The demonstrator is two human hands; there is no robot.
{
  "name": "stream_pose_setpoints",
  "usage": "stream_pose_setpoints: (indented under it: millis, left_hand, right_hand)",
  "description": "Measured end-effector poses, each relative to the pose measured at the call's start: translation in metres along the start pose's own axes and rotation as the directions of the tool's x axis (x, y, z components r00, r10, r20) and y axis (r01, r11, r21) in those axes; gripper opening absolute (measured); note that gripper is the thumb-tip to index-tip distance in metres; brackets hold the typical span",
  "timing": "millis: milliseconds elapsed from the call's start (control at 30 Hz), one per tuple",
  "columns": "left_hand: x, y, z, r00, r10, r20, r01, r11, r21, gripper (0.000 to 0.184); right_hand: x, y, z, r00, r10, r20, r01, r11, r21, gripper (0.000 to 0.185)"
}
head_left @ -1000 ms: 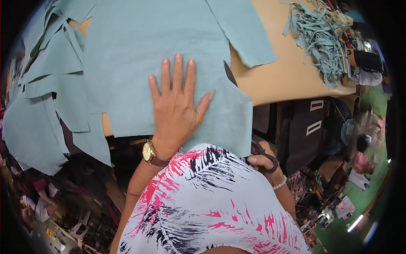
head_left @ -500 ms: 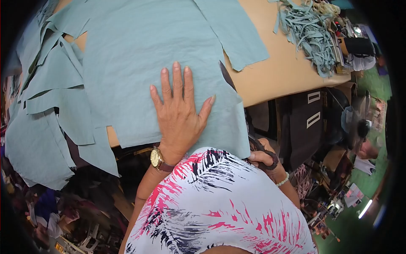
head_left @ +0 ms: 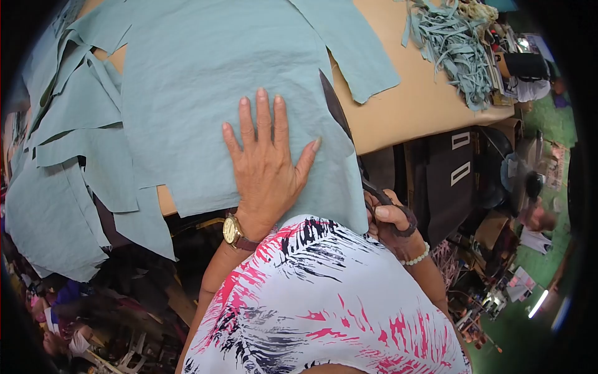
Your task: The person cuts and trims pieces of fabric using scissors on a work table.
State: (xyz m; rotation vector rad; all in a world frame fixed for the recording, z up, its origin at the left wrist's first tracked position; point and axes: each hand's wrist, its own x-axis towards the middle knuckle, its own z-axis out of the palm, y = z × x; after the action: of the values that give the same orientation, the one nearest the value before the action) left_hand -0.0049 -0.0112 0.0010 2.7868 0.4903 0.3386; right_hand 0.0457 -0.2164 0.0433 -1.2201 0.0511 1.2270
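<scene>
I have the left hand (head_left: 265, 168) flat, fingers spread, on a large pale blue-green cloth (head_left: 180, 112) that lies across the tan desk (head_left: 430, 100) and reaches past its near edge. My right hand (head_left: 393, 224), beside the cloth's near right corner, grips dark scissors (head_left: 377, 192); more of the blade (head_left: 334, 107) now shows along the cloth's right edge than a moment ago, suggesting the scissors have advanced or spread wider there.

Cloth (head_left: 187, 106) lies on the table (head_left: 423, 100), upper centre; pieces (head_left: 56, 212) at left; strips (head_left: 458, 53) upper right; scissors (head_left: 336, 111) at the cloth's right edge.
</scene>
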Motion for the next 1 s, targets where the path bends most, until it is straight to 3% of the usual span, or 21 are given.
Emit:
stream_pose_setpoints:
  millis: [200, 500, 800, 900, 1000]
  left_hand:
    - [-0.001, -0.001, 0.001, 1.000, -0.002, -0.002, 0.002, 1.000, -0.013, 0.067]
    - [0.014, 0.009, -0.006, 0.997, -0.061, -0.039, 0.057, 0.992, -0.109, 0.064]
    - [0.016, 0.008, 0.001, 0.996, -0.066, -0.065, 0.060, 0.994, -0.092, 0.066]
    - [0.018, 0.009, 0.001, 0.995, -0.080, -0.067, 0.074, 0.993, -0.092, 0.067]
    - [0.020, 0.011, -0.001, 0.993, -0.098, -0.062, 0.092, 0.991, -0.099, 0.068]
  right_hand:
    - [0.001, 0.000, -0.002, 0.999, -0.013, 0.041, 0.011, 0.998, 0.054, 0.040]
    - [-0.008, 0.003, -0.010, 0.999, 0.030, -0.015, -0.032, 0.984, -0.178, 0.046]
    - [0.000, 0.009, -0.015, 1.000, -0.016, -0.009, 0.015, 0.998, -0.053, 0.049]
    - [-0.001, 0.009, -0.023, 0.997, -0.028, 0.067, 0.033, 0.997, -0.074, 0.048]
    - [-0.005, 0.003, -0.025, 0.999, 0.005, 0.035, 0.000, 0.989, -0.145, 0.048]
